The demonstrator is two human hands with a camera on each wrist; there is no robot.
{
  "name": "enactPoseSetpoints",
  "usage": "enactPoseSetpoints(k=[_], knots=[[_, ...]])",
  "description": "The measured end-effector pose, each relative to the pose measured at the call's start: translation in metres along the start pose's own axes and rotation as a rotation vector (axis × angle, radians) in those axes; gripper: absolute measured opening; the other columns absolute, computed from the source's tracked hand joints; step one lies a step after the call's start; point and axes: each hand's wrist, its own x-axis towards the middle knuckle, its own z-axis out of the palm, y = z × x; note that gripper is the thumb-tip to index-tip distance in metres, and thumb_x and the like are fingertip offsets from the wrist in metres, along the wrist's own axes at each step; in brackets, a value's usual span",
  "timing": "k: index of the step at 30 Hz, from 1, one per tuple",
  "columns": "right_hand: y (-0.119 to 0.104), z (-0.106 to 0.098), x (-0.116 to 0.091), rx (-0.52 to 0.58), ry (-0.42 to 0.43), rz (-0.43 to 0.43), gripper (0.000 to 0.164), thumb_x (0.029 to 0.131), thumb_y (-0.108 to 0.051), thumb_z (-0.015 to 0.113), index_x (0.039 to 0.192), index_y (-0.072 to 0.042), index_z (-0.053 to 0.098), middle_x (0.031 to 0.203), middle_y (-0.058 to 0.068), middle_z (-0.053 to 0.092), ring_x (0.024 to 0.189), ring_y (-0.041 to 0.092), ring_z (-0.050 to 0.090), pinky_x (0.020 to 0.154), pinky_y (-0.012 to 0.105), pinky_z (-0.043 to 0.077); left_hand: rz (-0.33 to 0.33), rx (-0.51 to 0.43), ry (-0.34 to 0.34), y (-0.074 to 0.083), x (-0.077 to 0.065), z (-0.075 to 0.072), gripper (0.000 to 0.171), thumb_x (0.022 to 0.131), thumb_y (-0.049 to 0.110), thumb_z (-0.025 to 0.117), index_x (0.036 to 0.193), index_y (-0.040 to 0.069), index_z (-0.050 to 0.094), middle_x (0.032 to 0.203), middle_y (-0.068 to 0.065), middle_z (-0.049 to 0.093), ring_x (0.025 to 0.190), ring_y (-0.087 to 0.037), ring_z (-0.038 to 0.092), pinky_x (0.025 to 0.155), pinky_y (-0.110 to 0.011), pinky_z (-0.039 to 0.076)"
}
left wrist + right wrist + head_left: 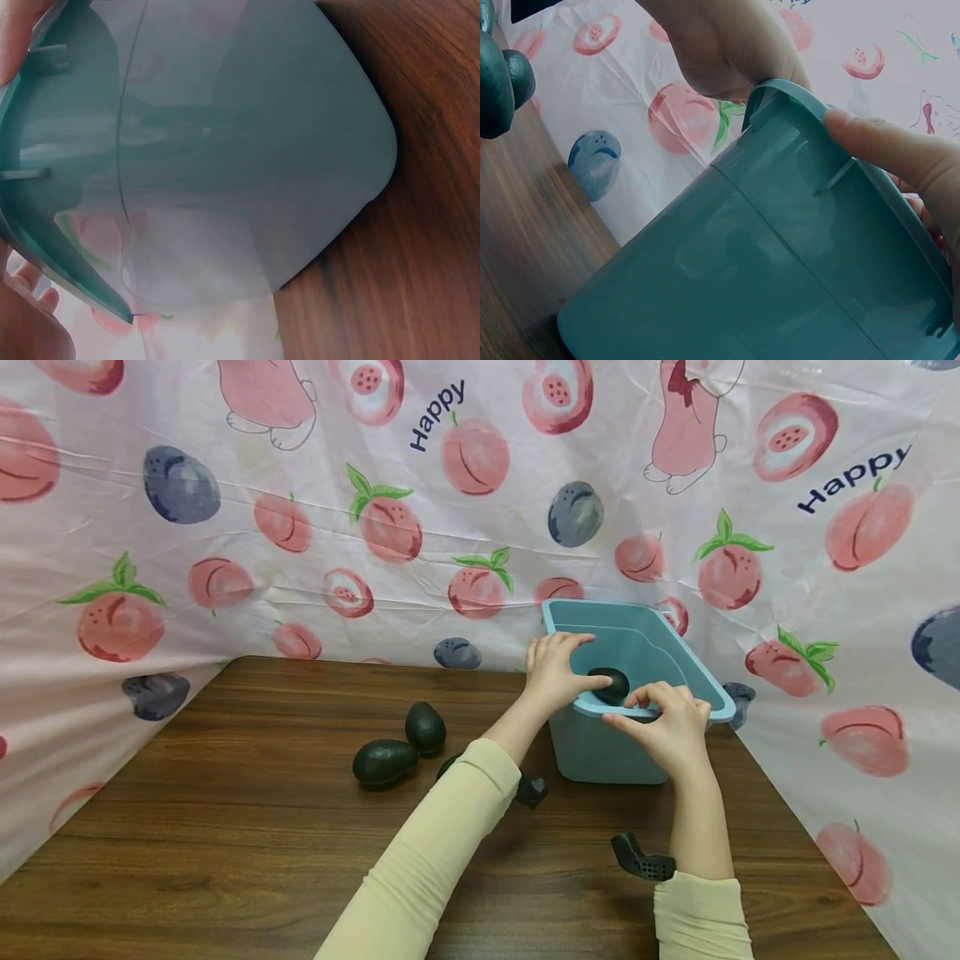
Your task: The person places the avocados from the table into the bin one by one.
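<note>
A pale blue plastic bin (611, 747) stands at the right of the table. My left hand (557, 672) reaches over its left front corner, fingers spread, with the thumb overlapping a dark green avocado (617, 687) seen inside the bin. My right hand (671, 727) pinches the front rim, thumb (862, 139) outside and fingers inside. Left of the bin, two avocados, one upright (425, 727) and one on its side (385, 762), lie close together. Another avocado (447, 766) is mostly hidden behind my left sleeve.
Brown wood-grain table (225, 827) lies under everything. A fruit-print cloth (300, 552) hangs behind it and along both sides, close to the bin. Black camera mounts sit on my left wrist (532, 791) and right wrist (641, 860).
</note>
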Motion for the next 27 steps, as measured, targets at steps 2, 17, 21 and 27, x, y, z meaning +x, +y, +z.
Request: enactPoseSetpoints(k=[2, 17, 21, 27], knots=[[0.0003, -0.0001, 0.0001, 0.000, 0.000, 0.000, 0.031, 0.070, -0.025, 0.087, 0.082, -0.009, 0.064, 0.083, 0.006, 0.060, 0.082, 0.022, 0.041, 0.085, 0.053, 0.017, 0.001, 0.006, -0.014, 0.0002, -0.0001, -0.0006, 0.069, 0.079, 0.049, 0.075, 0.139, 0.025, 0.051, 0.139, 0.002, 0.047, 0.138, -0.021, 0.025, 0.113, -0.044, 0.003], [-0.0009, -0.0009, 0.0007, -0.002, -0.005, 0.009, 0.031, 0.070, -0.025, 0.087, 0.082, -0.009, 0.064, 0.084, 0.007, 0.061, 0.084, 0.024, 0.042, 0.088, 0.055, 0.017, 0.036, 0.054, -0.043, -0.0022, -0.0007, -0.0044, 0.067, 0.084, 0.057, 0.065, 0.141, 0.025, 0.049, 0.151, 0.001, 0.034, 0.143, -0.022, 0.015, 0.113, -0.046, 0.000], [-0.0001, -0.0008, 0.0009, -0.002, -0.009, 0.011, 0.031, 0.070, -0.026, 0.087, 0.082, -0.009, 0.064, 0.085, 0.006, 0.060, 0.084, 0.024, 0.042, 0.088, 0.054, 0.017, 0.027, 0.088, -0.065, -0.0007, -0.0006, -0.0054, 0.070, 0.085, 0.061, 0.061, 0.143, 0.026, 0.046, 0.153, 0.002, 0.031, 0.144, -0.022, 0.013, 0.113, -0.046, 0.000], [0.0009, -0.0006, 0.0015, 0.001, -0.013, 0.014, 0.031, 0.071, -0.027, 0.087, 0.083, -0.009, 0.064, 0.085, 0.006, 0.061, 0.084, 0.024, 0.042, 0.088, 0.055, 0.017, 0.017, 0.139, -0.104, 0.0042, -0.0011, -0.0064, 0.074, 0.086, 0.065, 0.055, 0.148, 0.029, 0.038, 0.156, 0.000, 0.026, 0.144, -0.026, 0.011, 0.113, -0.048, 0.001]])
